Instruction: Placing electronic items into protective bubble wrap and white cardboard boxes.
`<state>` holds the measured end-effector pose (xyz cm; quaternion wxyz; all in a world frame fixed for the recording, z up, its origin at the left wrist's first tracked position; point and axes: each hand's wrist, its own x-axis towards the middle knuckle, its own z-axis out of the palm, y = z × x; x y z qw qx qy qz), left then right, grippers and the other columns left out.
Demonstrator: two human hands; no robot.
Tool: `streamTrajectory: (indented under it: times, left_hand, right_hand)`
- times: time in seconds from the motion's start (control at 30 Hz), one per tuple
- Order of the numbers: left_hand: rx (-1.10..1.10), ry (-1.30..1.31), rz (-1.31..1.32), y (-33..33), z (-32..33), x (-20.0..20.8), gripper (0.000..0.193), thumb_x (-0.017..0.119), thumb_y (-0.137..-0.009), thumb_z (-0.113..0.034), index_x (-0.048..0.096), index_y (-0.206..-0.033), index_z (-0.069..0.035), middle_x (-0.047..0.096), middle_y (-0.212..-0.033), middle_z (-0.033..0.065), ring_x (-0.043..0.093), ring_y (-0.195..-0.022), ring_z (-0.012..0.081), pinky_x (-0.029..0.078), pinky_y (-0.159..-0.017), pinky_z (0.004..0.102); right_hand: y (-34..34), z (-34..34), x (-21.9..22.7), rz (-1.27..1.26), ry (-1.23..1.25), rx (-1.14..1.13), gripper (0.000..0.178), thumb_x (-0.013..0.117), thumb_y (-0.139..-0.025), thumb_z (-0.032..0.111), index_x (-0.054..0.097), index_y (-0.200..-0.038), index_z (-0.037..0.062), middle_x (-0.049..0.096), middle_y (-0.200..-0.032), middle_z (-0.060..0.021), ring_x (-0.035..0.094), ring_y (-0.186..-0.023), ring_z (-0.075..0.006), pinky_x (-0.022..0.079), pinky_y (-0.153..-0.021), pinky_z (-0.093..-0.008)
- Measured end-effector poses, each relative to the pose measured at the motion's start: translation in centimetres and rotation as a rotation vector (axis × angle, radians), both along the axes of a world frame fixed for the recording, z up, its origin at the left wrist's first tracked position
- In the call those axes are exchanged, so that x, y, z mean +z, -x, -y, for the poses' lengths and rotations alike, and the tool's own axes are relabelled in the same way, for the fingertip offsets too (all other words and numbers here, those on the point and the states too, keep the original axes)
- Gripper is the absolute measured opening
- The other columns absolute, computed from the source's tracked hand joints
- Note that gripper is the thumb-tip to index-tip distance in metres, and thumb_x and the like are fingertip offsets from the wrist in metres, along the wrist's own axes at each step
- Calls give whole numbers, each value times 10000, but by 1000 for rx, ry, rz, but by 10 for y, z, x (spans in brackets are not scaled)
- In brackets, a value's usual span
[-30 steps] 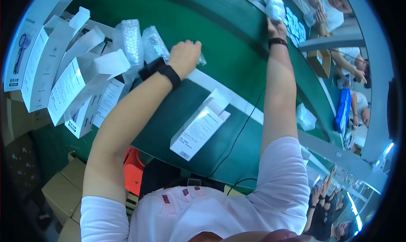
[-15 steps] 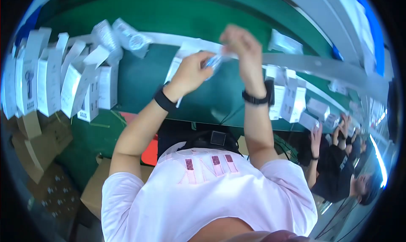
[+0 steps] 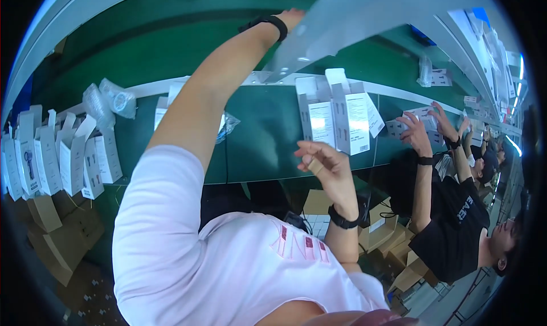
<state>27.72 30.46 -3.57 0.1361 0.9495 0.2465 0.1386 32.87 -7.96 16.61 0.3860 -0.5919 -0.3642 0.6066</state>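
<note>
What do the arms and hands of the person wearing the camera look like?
Short white sleeves, bare arms, and a black band on each wrist. The left hand is partly hidden; the right hand has a tan wrap, perhaps a plaster, on one finger.

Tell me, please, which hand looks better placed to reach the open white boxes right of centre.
The right hand, I'd judge: it hovers near those white boxes, while the left hand is stretched beyond them.

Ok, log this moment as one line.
left hand: over far green surface, partly hidden by grey beam | right hand: nothing visibly held, near open white cartons | bubble-wrapped packages: beyond left carton row
</note>
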Motion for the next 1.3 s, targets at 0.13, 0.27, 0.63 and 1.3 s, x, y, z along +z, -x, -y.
streamTrajectory:
  times: [0.13,0.27,0.63,1.3]
  left_hand:
    - [62,387,208,-19,38,13,555,665,-754,-309,543,-1263,-124,588,-1205,173,558,-1102,346,438,-937,397]
    - [181,334,217,78,33,24,423,686,-739,-288,651,-1095,-62,673,-1017,171,635,-954,318,486,-834,399]
    - [556,1010,984,299,313,227,568,738,-727,-15,520,-1250,25,589,-1156,69,540,-1074,140,414,-955,304]
    - [379,1533,1283,350,374,201,577,731,-771,-123,510,-1287,10,592,-1177,63,546,-1069,135,410,-953,303]
  right_hand:
    - [-38,31,-8,11,58,-140,290,606,-885,35,596,-1170,-18,654,-981,-95,602,-812,-115,494,-752,-244]
    - [-36,17,25,25,-23,-61,354,648,-834,3,591,-1182,-26,654,-999,-97,593,-829,-108,481,-793,-257]
    - [99,-94,99,277,-909,136,794,758,-742,125,347,-1410,0,502,-1295,-157,554,-730,-106,480,-714,-244]
    - [197,-113,55,-215,-537,325,1249,809,-575,605,123,-1476,77,394,-1371,-276,516,-1161,-383,459,-942,-467]
